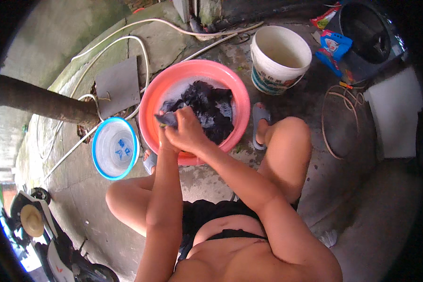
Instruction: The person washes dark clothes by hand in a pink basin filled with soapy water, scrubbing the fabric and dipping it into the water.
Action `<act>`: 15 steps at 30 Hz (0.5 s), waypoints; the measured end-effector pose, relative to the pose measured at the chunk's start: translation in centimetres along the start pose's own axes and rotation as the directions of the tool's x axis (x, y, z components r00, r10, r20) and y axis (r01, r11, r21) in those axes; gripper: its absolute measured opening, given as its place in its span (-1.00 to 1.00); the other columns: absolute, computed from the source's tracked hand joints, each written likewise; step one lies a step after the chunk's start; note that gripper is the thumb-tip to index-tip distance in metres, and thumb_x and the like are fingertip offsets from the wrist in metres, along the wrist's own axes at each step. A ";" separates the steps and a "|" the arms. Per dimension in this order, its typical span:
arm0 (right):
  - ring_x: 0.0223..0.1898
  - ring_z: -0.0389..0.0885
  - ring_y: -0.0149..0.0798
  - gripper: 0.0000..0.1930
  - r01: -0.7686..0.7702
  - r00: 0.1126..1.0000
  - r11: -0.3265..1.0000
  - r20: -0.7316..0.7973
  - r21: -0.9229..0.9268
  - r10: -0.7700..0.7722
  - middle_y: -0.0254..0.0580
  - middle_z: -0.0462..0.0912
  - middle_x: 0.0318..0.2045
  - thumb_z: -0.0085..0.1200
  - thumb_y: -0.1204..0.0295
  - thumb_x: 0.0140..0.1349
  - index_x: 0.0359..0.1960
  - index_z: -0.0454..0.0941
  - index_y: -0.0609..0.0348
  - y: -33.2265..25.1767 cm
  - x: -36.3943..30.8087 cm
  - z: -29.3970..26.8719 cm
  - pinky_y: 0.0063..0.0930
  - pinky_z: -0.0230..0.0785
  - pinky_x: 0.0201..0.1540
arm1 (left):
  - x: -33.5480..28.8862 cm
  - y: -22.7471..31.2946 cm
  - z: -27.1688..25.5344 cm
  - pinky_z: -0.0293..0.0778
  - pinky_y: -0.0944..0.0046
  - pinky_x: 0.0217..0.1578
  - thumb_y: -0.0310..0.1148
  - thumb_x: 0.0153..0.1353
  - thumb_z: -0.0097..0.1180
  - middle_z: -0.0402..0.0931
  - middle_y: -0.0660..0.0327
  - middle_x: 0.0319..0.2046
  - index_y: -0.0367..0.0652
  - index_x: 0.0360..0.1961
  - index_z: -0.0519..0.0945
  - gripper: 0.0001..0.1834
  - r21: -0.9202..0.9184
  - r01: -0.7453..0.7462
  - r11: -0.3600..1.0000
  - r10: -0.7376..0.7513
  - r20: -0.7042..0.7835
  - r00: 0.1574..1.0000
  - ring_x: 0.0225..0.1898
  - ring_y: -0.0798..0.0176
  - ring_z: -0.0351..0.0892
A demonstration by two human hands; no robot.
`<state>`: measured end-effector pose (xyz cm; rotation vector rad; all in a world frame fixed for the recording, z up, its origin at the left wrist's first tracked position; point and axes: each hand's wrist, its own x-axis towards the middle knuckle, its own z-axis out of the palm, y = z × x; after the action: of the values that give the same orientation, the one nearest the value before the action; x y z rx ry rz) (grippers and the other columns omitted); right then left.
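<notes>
Dark wet clothes [207, 101] lie in sudsy water inside a pink basin [242, 94] on the ground before me. Above the basin's near left part, my two hands are close together. My right hand [189, 128] is closed around a bunched dark grey cloth [166, 119], whose end pokes out at the left. Just below and beside it, my left hand [165, 137] is pressed against the same bundle, its fingers partly covered by the right hand. I cannot tell whether the cloth joins the clothes in the basin.
A white bucket [279, 58] stands behind at the right, and a blue-rimmed tub [116, 149] at the left. Pale hoses [148, 61] run across the concrete. Farther right are a black bin [369, 35], colourful packets [332, 49] and a white panel [394, 117]. A scooter [51, 235] is at lower left.
</notes>
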<state>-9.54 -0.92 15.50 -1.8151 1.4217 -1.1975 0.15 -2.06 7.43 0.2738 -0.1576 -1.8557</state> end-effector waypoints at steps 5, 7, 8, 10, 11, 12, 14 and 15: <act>0.09 0.47 0.26 -0.34 -0.060 0.979 0.998 -0.197 -0.017 0.055 0.23 0.49 -0.02 0.29 0.02 0.12 0.08 0.42 0.30 -3.9 -1.3 1.3 0.12 0.33 0.18 | -1.2 2.6 0.9 0.46 -0.10 0.23 0.10 0.48 -0.13 0.52 0.04 0.16 -0.21 0.31 0.39 -0.36 0.240 0.028 0.970 -0.050 0.086 0.995 0.13 -0.11 0.55; 0.20 0.39 0.27 -0.52 -0.136 0.945 0.988 -0.288 0.078 0.153 0.29 0.48 0.03 0.24 0.26 0.18 0.06 0.45 0.27 -0.4 0.3 1.2 0.07 0.27 0.27 | -1.3 1.5 1.7 0.46 -0.09 0.25 0.03 0.49 -0.14 0.51 0.06 0.22 -0.14 0.31 0.40 -0.43 0.301 0.121 0.946 -0.063 -0.197 0.978 0.18 -0.03 0.54; 0.21 0.44 0.25 -0.50 -0.137 0.906 0.990 -0.401 0.021 0.134 0.28 0.51 0.10 0.20 0.25 0.23 0.14 0.46 0.26 5.8 1.3 -0.6 -0.02 0.30 0.30 | -1.0 -3.0 5.2 0.45 -0.11 0.25 -0.06 0.49 -0.12 0.51 0.05 0.23 -0.18 0.30 0.40 -0.47 0.326 0.213 0.921 -0.097 -0.338 0.936 0.18 -0.04 0.54; 0.07 0.62 0.18 -0.60 -0.279 0.928 0.953 -0.220 0.121 0.300 0.16 0.66 0.01 0.11 0.24 0.33 0.09 0.58 0.23 8.3 0.6 -1.4 -0.08 0.44 0.18 | -1.9 -4.3 6.2 0.47 -0.14 0.21 -0.06 0.46 -0.06 0.54 0.06 0.18 -0.08 0.25 0.47 -0.53 0.228 0.215 0.950 -0.129 -0.340 0.931 0.16 -0.04 0.55; 0.01 0.67 0.16 -0.63 -0.309 0.939 0.946 -0.127 0.099 0.320 0.11 0.71 -0.05 0.07 0.23 0.35 0.05 0.62 0.22 8.5 -0.2 -1.1 -0.09 0.48 0.13 | -2.3 -4.3 6.2 0.47 -0.16 0.20 0.00 0.46 -0.03 0.56 0.06 0.13 -0.03 0.22 0.49 -0.53 0.209 0.195 0.958 -0.109 -0.362 0.926 0.14 -0.05 0.56; -0.03 0.68 0.17 -0.65 -0.317 0.938 0.939 -0.102 0.133 0.331 0.10 0.72 -0.10 0.04 0.22 0.37 -0.03 0.65 0.22 7.7 -1.3 -0.3 -0.05 0.50 0.09 | -2.2 -3.7 5.6 0.50 -0.10 0.16 0.14 0.42 -0.02 0.59 0.08 0.06 -0.06 0.10 0.55 -0.47 0.205 0.162 0.965 -0.090 -0.325 0.942 0.09 -0.02 0.58; 0.01 0.66 0.18 -0.64 -0.381 0.912 0.888 -0.050 0.258 0.406 0.13 0.70 -0.06 0.03 0.19 0.39 -0.05 0.67 0.21 3.4 -4.5 1.6 -0.02 0.49 0.08 | -3.1 -1.3 3.4 0.53 -0.04 0.10 0.34 0.35 0.00 0.63 0.12 -0.08 -0.07 -0.10 0.61 -0.37 0.158 0.247 0.956 -0.202 -0.257 0.945 0.03 0.03 0.59; 0.12 0.60 0.18 -0.64 -0.083 0.952 0.976 -0.273 0.201 0.138 0.17 0.66 0.03 0.07 0.17 0.37 -0.03 0.67 0.20 1.9 -5.2 3.7 -0.03 0.43 0.19 | -2.0 0.4 0.2 0.54 -0.03 0.09 0.30 0.39 -0.02 0.62 0.12 -0.06 -0.08 -0.05 0.60 -0.39 0.225 0.170 0.960 -0.137 -0.156 0.978 0.02 0.04 0.59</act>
<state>-7.41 3.07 10.50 -1.4589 1.4860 -1.5260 1.02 -0.24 7.95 0.5945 -0.2692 -1.9651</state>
